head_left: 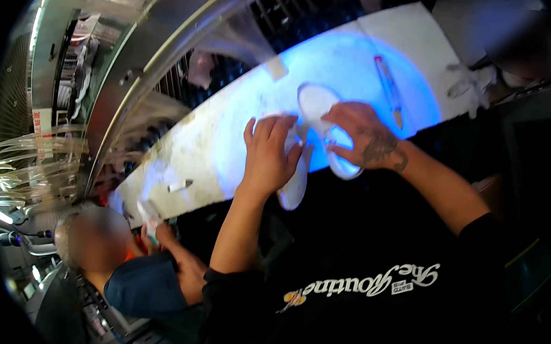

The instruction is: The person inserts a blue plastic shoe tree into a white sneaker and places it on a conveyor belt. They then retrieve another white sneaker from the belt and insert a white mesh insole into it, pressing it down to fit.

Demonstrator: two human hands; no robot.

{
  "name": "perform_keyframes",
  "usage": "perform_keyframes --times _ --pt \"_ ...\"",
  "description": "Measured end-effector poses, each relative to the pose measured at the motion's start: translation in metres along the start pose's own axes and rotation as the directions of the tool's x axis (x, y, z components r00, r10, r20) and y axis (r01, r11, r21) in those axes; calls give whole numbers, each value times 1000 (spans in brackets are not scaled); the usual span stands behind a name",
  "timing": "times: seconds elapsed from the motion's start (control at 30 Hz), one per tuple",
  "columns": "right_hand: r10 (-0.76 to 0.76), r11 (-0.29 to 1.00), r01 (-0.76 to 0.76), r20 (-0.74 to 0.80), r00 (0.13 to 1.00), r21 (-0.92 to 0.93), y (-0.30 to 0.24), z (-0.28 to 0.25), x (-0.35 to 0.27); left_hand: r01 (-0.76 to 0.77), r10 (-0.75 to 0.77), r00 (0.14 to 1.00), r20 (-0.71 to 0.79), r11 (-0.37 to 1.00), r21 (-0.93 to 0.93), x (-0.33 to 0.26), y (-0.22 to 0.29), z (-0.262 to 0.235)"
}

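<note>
Palm down, my left hand (270, 152) holds a white shoe (293, 191), whose end juts out below my thumb. My right hand (366, 140) holds a second shoe (317, 99) by its rim, fingers and thumb set apart, close beside the first. Beyond that hand, a red-and-white pen-like tool (389, 87) lies on the blue-lit table (429, 36).

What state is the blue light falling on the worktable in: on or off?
On: a bright blue patch spreads over the pale worktable, around the white shoe at the right hand.
</note>
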State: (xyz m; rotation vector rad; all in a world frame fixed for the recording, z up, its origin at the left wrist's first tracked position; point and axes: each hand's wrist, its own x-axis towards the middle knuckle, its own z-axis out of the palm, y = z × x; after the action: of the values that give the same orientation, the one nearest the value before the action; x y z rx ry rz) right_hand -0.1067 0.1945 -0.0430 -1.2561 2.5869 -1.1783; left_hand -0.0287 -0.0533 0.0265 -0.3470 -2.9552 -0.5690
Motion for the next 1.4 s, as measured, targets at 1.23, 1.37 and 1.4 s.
perform_keyframes --times 1.23,1.37,1.4 --pt "113 960 -119 -38 993 -254 -25 17 4 -59 49 937 345 998 18 56 13 6" --pt "196 967 -205 -74 978 -151 -35 15 5 -18 9 909 416 1000 17 61 10 7" --pt "227 966 -233 -63 972 -112 -38 13 6 -9 0 901 435 1000 20 62 9 7"
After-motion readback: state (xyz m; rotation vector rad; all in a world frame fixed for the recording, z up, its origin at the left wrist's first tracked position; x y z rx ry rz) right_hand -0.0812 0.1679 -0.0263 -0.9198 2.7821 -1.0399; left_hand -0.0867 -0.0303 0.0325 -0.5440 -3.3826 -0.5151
